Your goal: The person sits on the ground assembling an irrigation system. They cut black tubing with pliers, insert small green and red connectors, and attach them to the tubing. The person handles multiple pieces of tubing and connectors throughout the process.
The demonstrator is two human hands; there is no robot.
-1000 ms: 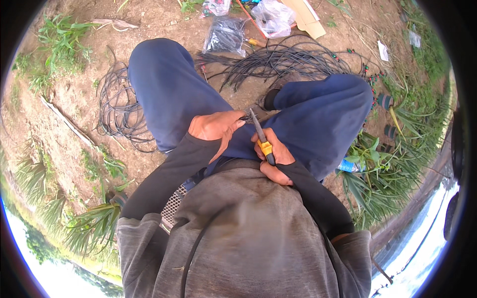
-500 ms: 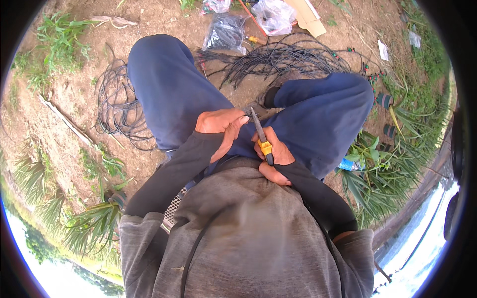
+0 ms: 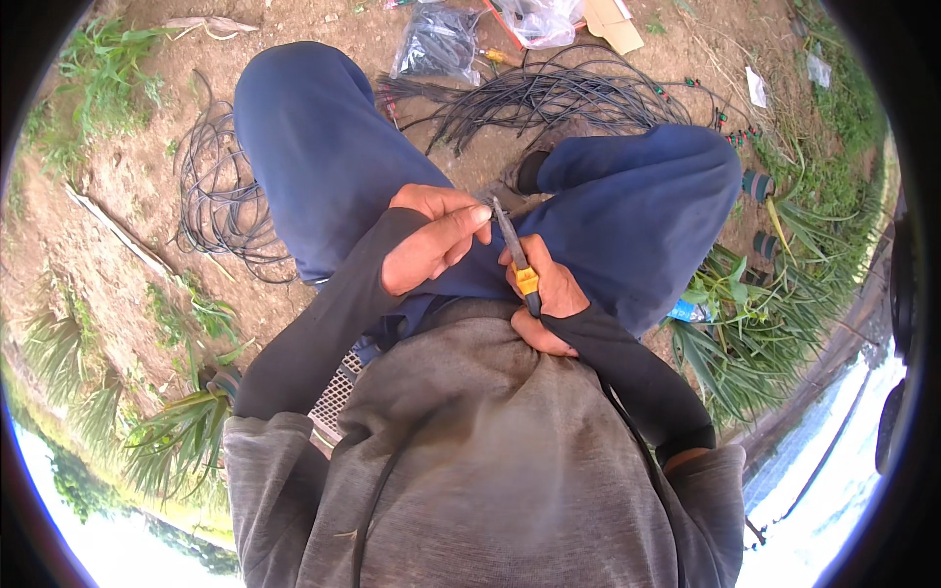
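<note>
My right hand (image 3: 545, 284) is closed around a yellow-and-black utility knife (image 3: 527, 278). Its long grey blade slants up and leftward, above my lap. Close to the blade's tip, my left hand (image 3: 438, 235) is closed with thumb and fingertips pinched together. Something small and dark seems to show at that pinch, but its kind cannot be made out. Both hands are above my blue trousers (image 3: 328, 147).
Beyond my legs lie a bundle of thin black tubes (image 3: 549, 96), a clear bag of black pieces (image 3: 437, 44) and cardboard (image 3: 614, 24). Another black coil (image 3: 218, 196) is at left. Spiky plants (image 3: 730, 377) grow at right.
My left hand has turned, its back and fingers now lying differently around the pinch. The knife stays in my right hand, near the left fingertips. The whole view has shifted slightly.
</note>
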